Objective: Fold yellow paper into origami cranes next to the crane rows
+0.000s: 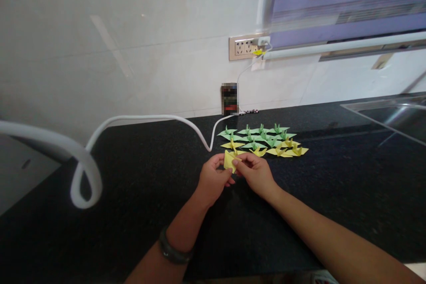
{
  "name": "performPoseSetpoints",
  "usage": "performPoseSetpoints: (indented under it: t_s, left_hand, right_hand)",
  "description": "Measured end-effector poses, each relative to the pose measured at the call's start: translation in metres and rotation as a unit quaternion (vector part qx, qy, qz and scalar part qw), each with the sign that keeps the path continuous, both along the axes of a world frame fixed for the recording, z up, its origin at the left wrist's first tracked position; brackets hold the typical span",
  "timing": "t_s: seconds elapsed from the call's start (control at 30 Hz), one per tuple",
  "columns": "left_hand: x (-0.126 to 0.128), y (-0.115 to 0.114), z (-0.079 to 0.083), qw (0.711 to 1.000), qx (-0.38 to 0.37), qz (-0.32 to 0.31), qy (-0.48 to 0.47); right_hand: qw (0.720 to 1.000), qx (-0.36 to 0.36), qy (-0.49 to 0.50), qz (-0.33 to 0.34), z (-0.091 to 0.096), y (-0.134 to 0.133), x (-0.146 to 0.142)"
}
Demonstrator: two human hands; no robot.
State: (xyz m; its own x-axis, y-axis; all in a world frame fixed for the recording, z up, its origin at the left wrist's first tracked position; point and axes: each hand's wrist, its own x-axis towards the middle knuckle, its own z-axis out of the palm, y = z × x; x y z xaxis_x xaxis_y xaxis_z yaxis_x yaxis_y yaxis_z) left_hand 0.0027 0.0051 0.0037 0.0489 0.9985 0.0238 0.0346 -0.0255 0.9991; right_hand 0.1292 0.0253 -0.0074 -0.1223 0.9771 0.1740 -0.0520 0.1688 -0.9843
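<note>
We find the front of the dark object [229, 99] by the wall [149, 66] too pixelated to read. Our left hand [213, 176] and right hand [258, 174] pinch yellow folded paper [228, 162] between their fingers [242, 168], above the bench [149, 177].

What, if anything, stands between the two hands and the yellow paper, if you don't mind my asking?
Nothing visible does: the left hand and the right hand both hold the yellow paper. The green and yellow folded birds lie beyond the hands on the dark counter.
</note>
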Motion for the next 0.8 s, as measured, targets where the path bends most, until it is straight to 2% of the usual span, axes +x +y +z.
performPoseSetpoints:
  t_s: [0.23, 0.33, 0.57, 0.7, 0.8]
  left_hand:
    - [-0.0006, 0.0031, 0.0012, 0.993, -0.064, 0.020, -0.093]
    - [0.0003, 0.0044, -0.0002, 0.992, -0.054, 0.014, -0.115]
    - [0.0005, 0.0035, 0.0008, 0.994, -0.030, 0.019, -0.101]
    - [-0.0010, 0.0035, 0.0016, 0.993, -0.034, 0.031, -0.105]
    - [-0.0014, 0.0040, 0.0001, 0.991, -0.050, 0.028, -0.124]
  right_hand:
    - [0.995, -0.058, 0.065, 0.042, -0.0006, 0.0023, 0.0017]
    - [0.990, -0.092, 0.095, 0.049, -0.0016, 0.0036, 0.0024]
    - [0.972, -0.154, 0.156, 0.083, 0.0006, 0.0042, 0.0043]
    - [0.978, -0.128, 0.133, 0.092, -0.0006, 0.0047, 0.0044]
    - [0.997, -0.035, 0.049, 0.041, -0.0027, 0.0051, 0.0050]
